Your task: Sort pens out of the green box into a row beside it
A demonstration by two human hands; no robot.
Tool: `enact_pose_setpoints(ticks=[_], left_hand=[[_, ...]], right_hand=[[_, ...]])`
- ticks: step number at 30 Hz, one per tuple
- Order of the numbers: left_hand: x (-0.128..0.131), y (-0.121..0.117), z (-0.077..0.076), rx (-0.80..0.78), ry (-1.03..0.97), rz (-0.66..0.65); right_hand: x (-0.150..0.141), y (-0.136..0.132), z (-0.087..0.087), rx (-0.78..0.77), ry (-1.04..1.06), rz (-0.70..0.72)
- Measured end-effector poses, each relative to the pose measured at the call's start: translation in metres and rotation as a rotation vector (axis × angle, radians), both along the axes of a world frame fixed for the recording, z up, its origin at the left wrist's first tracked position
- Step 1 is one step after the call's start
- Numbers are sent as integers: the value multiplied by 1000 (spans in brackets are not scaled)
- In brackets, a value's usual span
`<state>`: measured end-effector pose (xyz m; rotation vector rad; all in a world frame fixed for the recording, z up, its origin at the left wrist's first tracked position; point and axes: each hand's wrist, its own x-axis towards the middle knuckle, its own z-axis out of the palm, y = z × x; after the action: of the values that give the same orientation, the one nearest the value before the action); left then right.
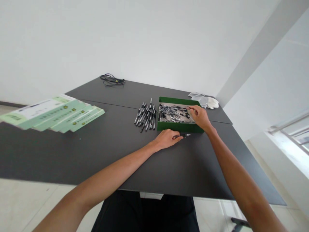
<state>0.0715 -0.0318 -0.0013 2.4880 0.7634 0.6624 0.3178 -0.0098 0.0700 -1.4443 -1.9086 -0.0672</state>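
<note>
My left hand (167, 139) rests on the table just in front of the green box, its fingers closed round a pen (184, 135) with a dark body and a pale pointed end to the right. Over the right part of the green box (178, 126), my right hand (199, 115) reaches in with thumb and fingers pinched together. A dark slim piece lies at those fingertips, but what they hold is too small to make out. Many loose black and clear pen parts (172, 112) lie jumbled in the box. Left of it, a heap of assembled-looking pens (146, 116) lies on the table.
Several green-and-white flat boxes or booklets (55, 112) lie fanned out on the left of the dark table (116, 129). A coiled black cable (112, 80) is at the back. White and grey gloves (205, 100) lie behind the box at the right, near the wall.
</note>
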Motion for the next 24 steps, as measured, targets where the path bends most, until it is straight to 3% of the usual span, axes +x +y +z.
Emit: enact_pose_setpoints(ticks=[2,4,7,11,24], left_hand=[[0,-1,1,4,-2,2],[0,-1,2,18,2,-5],[1,-3,3,50,20,-18],[1,-4,4,65,37,-41],[3,-12,3,174,82,-113]], right_hand=[[13,-44,-8,26,63,67],[28,-83,-26,-68,160,83],[44,-116,-57,-237,412,60],[50,-114,-78,-418,454,112],[32,-110,-84,-483,406,206]])
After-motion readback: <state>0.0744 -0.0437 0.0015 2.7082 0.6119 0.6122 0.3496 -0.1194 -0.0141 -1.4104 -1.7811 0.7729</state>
